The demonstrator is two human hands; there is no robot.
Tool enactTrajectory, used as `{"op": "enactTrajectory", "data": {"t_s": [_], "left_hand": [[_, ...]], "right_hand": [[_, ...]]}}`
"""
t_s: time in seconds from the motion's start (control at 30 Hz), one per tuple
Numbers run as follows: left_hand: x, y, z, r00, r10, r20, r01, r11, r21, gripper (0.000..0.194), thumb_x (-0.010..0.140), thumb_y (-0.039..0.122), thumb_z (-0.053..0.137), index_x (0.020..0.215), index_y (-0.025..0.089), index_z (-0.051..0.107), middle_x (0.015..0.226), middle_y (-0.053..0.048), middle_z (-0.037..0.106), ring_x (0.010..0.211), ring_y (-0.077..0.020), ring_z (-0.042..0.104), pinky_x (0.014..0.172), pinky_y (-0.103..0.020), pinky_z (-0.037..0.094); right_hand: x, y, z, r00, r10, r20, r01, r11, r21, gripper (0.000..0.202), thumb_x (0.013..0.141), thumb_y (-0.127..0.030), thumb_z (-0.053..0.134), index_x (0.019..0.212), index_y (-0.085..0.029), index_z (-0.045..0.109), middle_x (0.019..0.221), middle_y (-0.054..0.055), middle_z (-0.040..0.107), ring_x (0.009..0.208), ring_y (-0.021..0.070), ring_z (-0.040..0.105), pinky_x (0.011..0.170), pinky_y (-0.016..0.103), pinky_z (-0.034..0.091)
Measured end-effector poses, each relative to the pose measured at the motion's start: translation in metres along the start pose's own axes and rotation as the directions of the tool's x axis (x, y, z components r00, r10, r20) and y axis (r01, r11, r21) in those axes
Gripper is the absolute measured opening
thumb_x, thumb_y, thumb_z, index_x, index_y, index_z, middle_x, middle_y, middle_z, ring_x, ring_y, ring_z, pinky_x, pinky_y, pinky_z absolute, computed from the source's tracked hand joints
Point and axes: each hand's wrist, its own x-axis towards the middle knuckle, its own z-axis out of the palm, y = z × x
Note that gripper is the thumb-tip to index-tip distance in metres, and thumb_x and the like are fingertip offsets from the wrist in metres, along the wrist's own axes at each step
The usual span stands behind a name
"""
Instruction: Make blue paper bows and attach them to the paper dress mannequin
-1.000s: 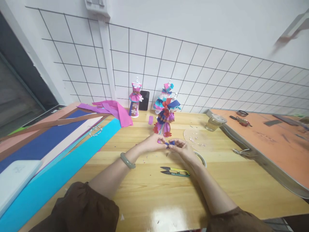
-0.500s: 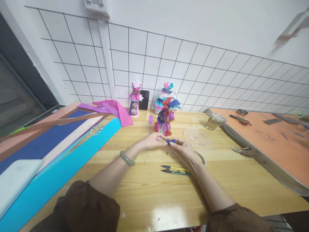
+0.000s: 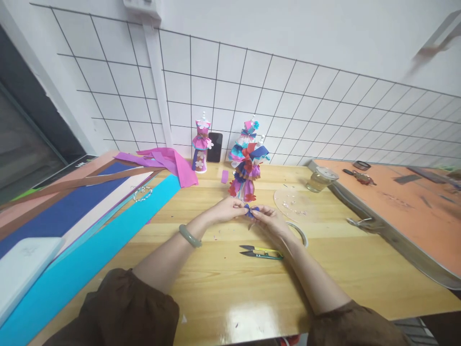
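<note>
Between my hands is a small dark blue paper piece (image 3: pixel 249 210), gathered and folded. My left hand (image 3: pixel 229 210) pinches its left side, and my right hand (image 3: pixel 271 220) grips its right side between thumb and fingers. Just beyond them stand miniature paper dresses on forms: a red, blue and purple dress (image 3: pixel 248 178) in front, with a pink and turquoise dress (image 3: pixel 242 150) partly hidden behind it. Thread snips (image 3: pixel 260 253) lie on the wood below my right hand, and a roll of tape (image 3: pixel 301 234) is partly covered by that wrist.
Coloured paper sheets (image 3: pixel 118 240) and a white device (image 3: pixel 29 269) lie at left. A pink dress form (image 3: pixel 201 149) and a phone (image 3: pixel 215 147) stand by the wall. At right are a dish of beads (image 3: pixel 293 204), a glass jar (image 3: pixel 321 179) and an orange board (image 3: pixel 396 211).
My left fingertips have closed onto the left side of the blue paper piece, which has shifted slightly left. My right hand keeps its hold, and the view has moved a little.
</note>
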Motion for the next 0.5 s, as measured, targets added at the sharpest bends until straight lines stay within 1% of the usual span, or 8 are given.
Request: {"op": "enactTrajectory", "data": {"t_s": [0.13, 0.27, 0.4, 0.5], "left_hand": [[0.000, -0.001, 0.000, 1.000, -0.022, -0.001, 0.022, 1.000, -0.021, 0.030, 0.071, 0.041, 0.051, 0.066, 0.012, 0.053, 0.048, 0.006, 0.035, 0.042, -0.0041, 0.028, 0.042, -0.019, 0.020], [0.002, -0.003, 0.000, 0.999, -0.037, 0.005, 0.037, 0.996, -0.076, 0.031, 0.072, 0.042, 0.050, 0.071, 0.012, 0.053, 0.049, 0.006, 0.036, 0.042, -0.0040, 0.028, 0.043, -0.019, 0.021], [0.004, -0.008, 0.002, 0.999, -0.023, 0.023, 0.026, 0.992, -0.121, 0.031, 0.067, 0.040, 0.058, 0.076, 0.011, 0.055, 0.055, 0.005, 0.041, 0.048, -0.0047, 0.033, 0.045, -0.019, 0.024], [0.004, -0.011, 0.003, 0.999, -0.011, 0.031, 0.015, 0.992, -0.123, 0.027, 0.067, 0.036, 0.059, 0.073, 0.010, 0.055, 0.053, 0.006, 0.038, 0.047, -0.0043, 0.032, 0.046, -0.019, 0.024]], "right_hand": [[-0.001, -0.001, 0.001, 1.000, 0.026, 0.009, -0.026, 1.000, 0.008, 0.014, 0.059, -0.022, 0.072, 0.072, -0.020, 0.067, 0.069, -0.002, 0.065, 0.057, 0.0073, 0.055, 0.058, 0.021, 0.044], [-0.001, -0.001, 0.002, 1.000, 0.008, 0.003, -0.008, 0.999, 0.035, 0.011, 0.060, -0.022, 0.072, 0.069, -0.019, 0.066, 0.068, -0.002, 0.065, 0.057, 0.0071, 0.055, 0.057, 0.021, 0.044], [-0.001, -0.002, 0.004, 0.999, -0.004, -0.051, 0.006, 0.999, 0.046, 0.013, 0.059, -0.022, 0.073, 0.069, -0.019, 0.066, 0.068, -0.001, 0.065, 0.061, 0.0093, 0.057, 0.062, 0.023, 0.045], [-0.001, -0.003, 0.006, 0.998, 0.002, -0.068, 0.002, 0.999, 0.048, 0.018, 0.058, -0.022, 0.073, 0.074, -0.020, 0.066, 0.077, 0.000, 0.067, 0.069, 0.0114, 0.059, 0.069, 0.025, 0.046]]}}
